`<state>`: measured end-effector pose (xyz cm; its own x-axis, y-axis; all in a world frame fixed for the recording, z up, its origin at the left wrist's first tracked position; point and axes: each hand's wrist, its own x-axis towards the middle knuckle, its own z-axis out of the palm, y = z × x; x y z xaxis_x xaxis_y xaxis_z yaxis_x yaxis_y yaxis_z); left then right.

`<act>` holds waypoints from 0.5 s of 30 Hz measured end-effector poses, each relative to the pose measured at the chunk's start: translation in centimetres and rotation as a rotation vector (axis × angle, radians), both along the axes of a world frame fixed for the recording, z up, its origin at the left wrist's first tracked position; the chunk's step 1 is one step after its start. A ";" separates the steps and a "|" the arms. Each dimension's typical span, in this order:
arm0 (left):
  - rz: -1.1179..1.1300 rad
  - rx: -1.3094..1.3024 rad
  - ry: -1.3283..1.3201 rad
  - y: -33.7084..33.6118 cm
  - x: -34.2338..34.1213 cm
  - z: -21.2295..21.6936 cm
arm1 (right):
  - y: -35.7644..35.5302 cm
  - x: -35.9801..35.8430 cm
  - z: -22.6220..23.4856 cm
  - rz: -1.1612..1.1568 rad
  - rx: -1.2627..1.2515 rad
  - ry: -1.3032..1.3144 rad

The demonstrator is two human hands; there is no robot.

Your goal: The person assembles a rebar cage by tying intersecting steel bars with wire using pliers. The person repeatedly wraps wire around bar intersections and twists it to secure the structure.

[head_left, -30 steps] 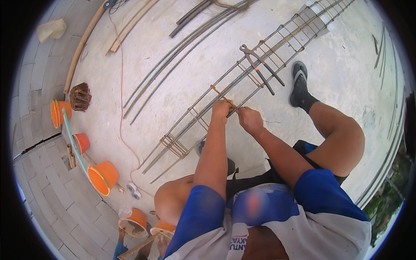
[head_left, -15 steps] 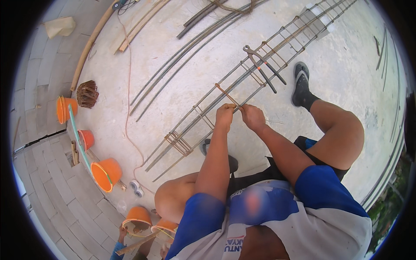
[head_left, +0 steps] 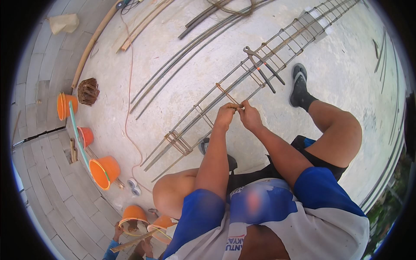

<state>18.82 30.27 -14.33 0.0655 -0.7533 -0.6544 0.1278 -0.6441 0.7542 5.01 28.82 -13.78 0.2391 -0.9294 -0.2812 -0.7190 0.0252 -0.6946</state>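
A long rebar cage [head_left: 205, 113] of rods and square stirrups runs diagonally from lower left to upper right. At its near rod, by the corner of a rusty stirrup [head_left: 225, 92], my left hand [head_left: 225, 116] is closed in a pinch. My right hand [head_left: 250, 117] pinches right beside it, fingertips almost touching. Thin binding wire trailed from the right hand a moment ago; its ends are now hidden. What the left fingers hold is too small to make out. End-cutting pincers [head_left: 262, 68] with dark handles lie across the cage, beyond my right hand.
Loose rods [head_left: 182, 60] and wooden strips [head_left: 145, 24] lie beyond the cage. Bundled stirrups [head_left: 88, 92], orange buckets [head_left: 104, 171] and a cord [head_left: 127, 95] are at left. Another person's hand [head_left: 118, 231] touches a bucket at lower left. My sandalled foot [head_left: 299, 86] stands right.
My right hand has shifted slightly left and up, closer to the left hand. The thin wire ends beside it have gone from view. The other person's hands have moved near the buckets.
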 end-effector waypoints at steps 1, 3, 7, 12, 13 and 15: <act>0.002 -0.027 0.021 0.0 0.0 -0.1 | 0.0 0.0 -0.5 -0.040 0.024 -0.043; 0.091 0.023 -0.113 -0.5 -1.0 1.3 | 0.2 0.1 -1.7 -0.123 0.074 -0.125; -0.051 -0.011 -0.085 -1.2 -0.7 0.2 | 0.3 -0.1 -3.1 -0.185 0.076 -0.231; -0.174 -0.039 -0.112 -1.5 0.4 -1.3 | -0.5 -0.7 -1.0 -0.154 0.140 -0.206; -0.161 -0.074 -0.100 -1.3 0.5 -2.0 | -0.5 -1.2 -0.6 -0.097 0.171 -0.133; -0.117 -0.095 -0.117 -1.0 0.2 -3.0 | -0.4 -2.8 0.5 0.008 0.228 0.019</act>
<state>19.04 29.26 -17.35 0.0453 -0.8184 -0.5729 -0.0365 -0.5745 0.8177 2.22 28.37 -13.33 0.2391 -0.8393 -0.4884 -0.7326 0.1742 -0.6580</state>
